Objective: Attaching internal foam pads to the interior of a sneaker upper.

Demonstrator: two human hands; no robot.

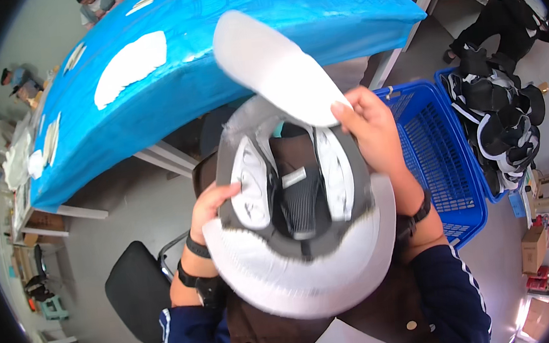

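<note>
"Start at the right fingers (343, 113)?"

"Closed on the near end of a long, smooth, white curved strip (264, 66), holding it slantwise over the far rim."

"And the left fingers (227, 191)?"

"Gripping the left edge of a grey-and-black padded shell, helmet-like and hollow (300, 202): thumb on the rim, the others mostly hidden. Resting, seemingly, at the lap, right before the body."

"Done so far?"

"Apparently lined inside with a pair of white oval pads (249, 187), and edged on the near side by a broad, translucent white band (313, 293). Can't tell whether fastened."

"Left to do?"

"Probably placing the strip, judging by that loose far end."

"Farther out?"

"Just right, a blue plastic lattice basket (435, 156); beyond it, a heap of black-and-white padded pieces (509, 135). Ahead, a blue-covered counter (313, 19) with flat, irregular white pieces (135, 60) on top."
</note>
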